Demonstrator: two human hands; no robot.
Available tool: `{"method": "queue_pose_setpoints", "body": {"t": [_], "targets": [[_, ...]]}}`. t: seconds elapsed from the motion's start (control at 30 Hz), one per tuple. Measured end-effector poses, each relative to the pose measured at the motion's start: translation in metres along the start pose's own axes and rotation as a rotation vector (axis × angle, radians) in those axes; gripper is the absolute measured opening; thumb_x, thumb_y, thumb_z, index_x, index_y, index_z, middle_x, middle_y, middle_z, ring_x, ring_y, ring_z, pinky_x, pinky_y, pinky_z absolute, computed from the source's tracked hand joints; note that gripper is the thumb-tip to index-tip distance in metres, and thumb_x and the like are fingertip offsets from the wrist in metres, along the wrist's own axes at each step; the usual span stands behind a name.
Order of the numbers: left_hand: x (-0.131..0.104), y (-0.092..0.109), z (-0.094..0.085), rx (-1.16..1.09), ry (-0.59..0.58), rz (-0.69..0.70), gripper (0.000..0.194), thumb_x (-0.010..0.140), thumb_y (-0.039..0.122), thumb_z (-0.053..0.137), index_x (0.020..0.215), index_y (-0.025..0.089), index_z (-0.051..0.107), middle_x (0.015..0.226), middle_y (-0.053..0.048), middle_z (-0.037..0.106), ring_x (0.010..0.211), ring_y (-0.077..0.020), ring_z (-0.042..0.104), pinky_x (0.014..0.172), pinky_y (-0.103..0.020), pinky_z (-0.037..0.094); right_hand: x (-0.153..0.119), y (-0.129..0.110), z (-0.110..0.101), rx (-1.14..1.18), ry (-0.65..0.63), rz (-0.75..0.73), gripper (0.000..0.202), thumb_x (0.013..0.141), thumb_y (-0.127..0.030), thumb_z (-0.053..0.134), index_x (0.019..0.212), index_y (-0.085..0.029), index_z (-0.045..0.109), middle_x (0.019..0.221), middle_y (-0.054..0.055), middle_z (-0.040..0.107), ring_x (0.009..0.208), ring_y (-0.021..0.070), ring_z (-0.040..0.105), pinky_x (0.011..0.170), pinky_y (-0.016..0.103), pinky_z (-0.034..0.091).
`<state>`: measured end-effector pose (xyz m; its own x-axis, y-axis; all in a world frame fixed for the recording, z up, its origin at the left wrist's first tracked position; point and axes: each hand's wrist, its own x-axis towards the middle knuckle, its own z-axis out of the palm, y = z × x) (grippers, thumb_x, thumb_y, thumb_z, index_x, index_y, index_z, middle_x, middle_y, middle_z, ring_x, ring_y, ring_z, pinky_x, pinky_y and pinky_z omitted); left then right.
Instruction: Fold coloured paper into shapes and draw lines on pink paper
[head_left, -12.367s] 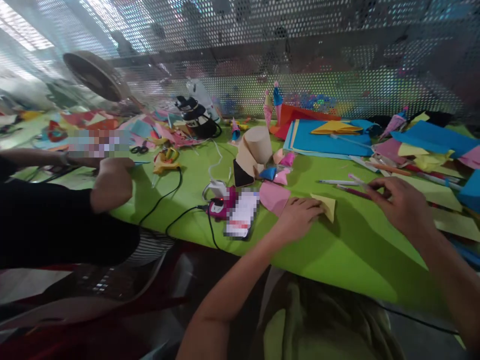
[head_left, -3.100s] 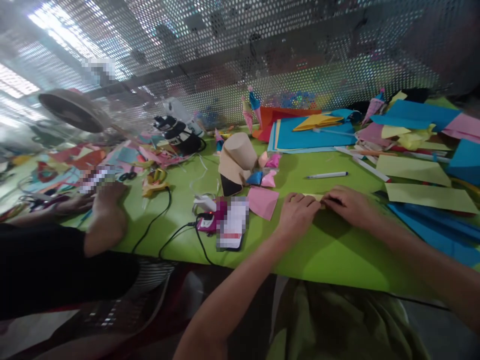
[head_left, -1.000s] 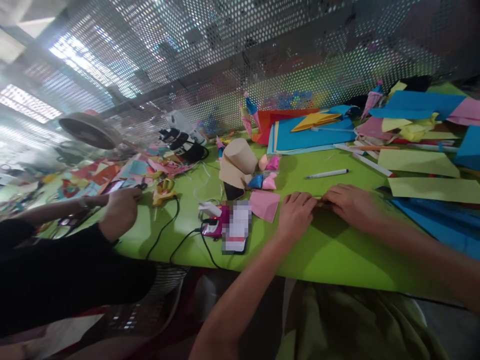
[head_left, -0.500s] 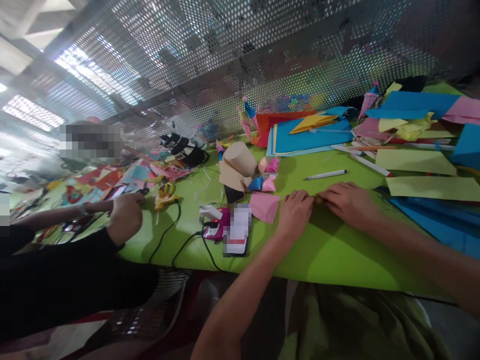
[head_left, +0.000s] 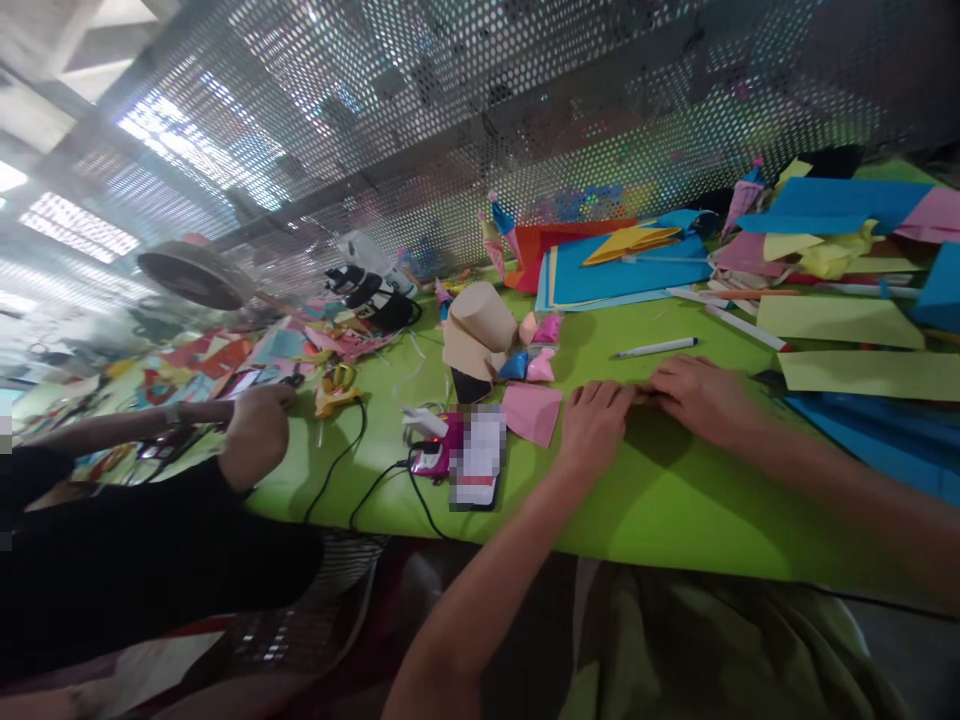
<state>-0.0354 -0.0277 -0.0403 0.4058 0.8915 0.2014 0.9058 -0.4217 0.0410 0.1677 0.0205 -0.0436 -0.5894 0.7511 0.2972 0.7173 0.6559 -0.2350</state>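
Both my hands rest low over the green tabletop, fingertips facing each other. A small brownish strip (head_left: 643, 396), its kind too small to make out, spans the short gap between them. My left hand (head_left: 598, 422) has its fingers curled and pressed together on the left end. At the other end, the fingers of my right hand (head_left: 694, 395) are likewise bent round it, covering most of it. A pink paper square (head_left: 532, 412) lies just left of my left hand. Beyond both hands is a white pen (head_left: 657, 348).
A phone (head_left: 480, 455) and a magenta device with cables (head_left: 437, 450) lie to the left, near a yellow glue gun (head_left: 337, 390). A cardboard roll (head_left: 484, 318) stands behind. Blue sheets (head_left: 622, 275) and pale yellow papers (head_left: 870, 375) lie behind and right. Another person's arm (head_left: 255, 430) reaches in at left.
The view has shifted slightly. My hands stay almost in the same spot around the brownish strip, with only a slight movement of the fingers.
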Motion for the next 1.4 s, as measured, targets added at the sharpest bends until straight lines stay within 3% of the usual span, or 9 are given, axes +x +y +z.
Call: {"method": "queue_pose_setpoints", "body": {"t": [0.23, 0.53, 0.7, 1.07, 1.4], "targets": [[0.006, 0.001, -0.003, 0.101, -0.042, 0.099, 0.032, 0.101, 0.009, 0.041, 0.125, 0.017, 0.06, 0.118, -0.008, 0.069, 0.107, -0.0232, 0.057, 0.092, -0.04, 0.043, 0.002, 0.007, 0.005, 0.074, -0.011, 0.02, 0.019, 0.098, -0.028, 0.059, 0.099, -0.024, 0.077, 0.098, 0.008, 0.073, 0.095, 0.0261, 0.065, 0.082, 0.039, 0.048], [0.006, 0.0, -0.004, 0.043, -0.061, 0.056, 0.035, 0.101, 0.008, 0.041, 0.129, 0.019, 0.059, 0.12, -0.007, 0.068, 0.111, -0.0231, 0.058, 0.09, -0.038, 0.046, -0.007, 0.008, 0.003, 0.081, 0.084, -0.025, 0.025, 0.096, -0.022, 0.06, 0.117, -0.025, 0.074, 0.109, 0.008, 0.074, 0.1, 0.0284, 0.065, 0.085, 0.043, 0.047], [0.007, -0.002, -0.003, 0.022, -0.058, 0.047, 0.038, 0.101, 0.007, 0.043, 0.134, 0.02, 0.058, 0.123, -0.007, 0.067, 0.114, -0.0225, 0.057, 0.09, -0.037, 0.047, -0.007, 0.014, 0.004, 0.08, 0.063, -0.009, 0.019, 0.097, -0.024, 0.058, 0.102, -0.025, 0.076, 0.101, 0.005, 0.075, 0.097, 0.0274, 0.066, 0.084, 0.042, 0.046], [0.012, -0.008, 0.007, 0.097, -0.056, 0.07, 0.036, 0.104, 0.013, 0.04, 0.137, 0.018, 0.054, 0.123, -0.009, 0.065, 0.113, -0.0238, 0.056, 0.09, -0.038, 0.046, -0.005, 0.016, 0.012, 0.075, 0.067, 0.01, 0.022, 0.098, -0.023, 0.055, 0.1, -0.023, 0.077, 0.095, 0.007, 0.074, 0.091, 0.0266, 0.066, 0.08, 0.04, 0.045], [0.021, -0.008, 0.001, 0.191, -0.087, 0.127, 0.028, 0.104, 0.018, 0.043, 0.127, 0.018, 0.058, 0.115, -0.01, 0.066, 0.106, -0.0256, 0.057, 0.089, -0.04, 0.044, -0.004, 0.012, 0.009, 0.101, 0.062, -0.026, 0.023, 0.098, -0.018, 0.051, 0.102, -0.019, 0.074, 0.098, 0.01, 0.073, 0.094, 0.0277, 0.066, 0.082, 0.041, 0.046]]}}
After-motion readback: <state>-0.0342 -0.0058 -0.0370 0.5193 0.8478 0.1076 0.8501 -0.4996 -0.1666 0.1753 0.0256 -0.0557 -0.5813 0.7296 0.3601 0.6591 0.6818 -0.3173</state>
